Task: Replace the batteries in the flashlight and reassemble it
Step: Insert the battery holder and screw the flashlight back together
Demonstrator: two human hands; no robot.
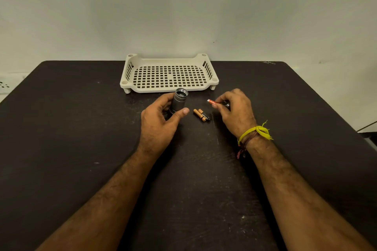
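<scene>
My left hand grips a grey metal flashlight body, tilted with its open threaded end up and away from me. To its right, my right hand pinches a small red-and-white battery between thumb and fingertips. A dark round part, perhaps the flashlight cap, is tucked deeper in the same hand. Two orange-and-black batteries lie side by side on the black table between my hands.
A cream plastic basket with a perforated floor stands just beyond my hands, against the pale wall. The table's side edges run diagonally at left and right. A yellow thread band circles my right wrist.
</scene>
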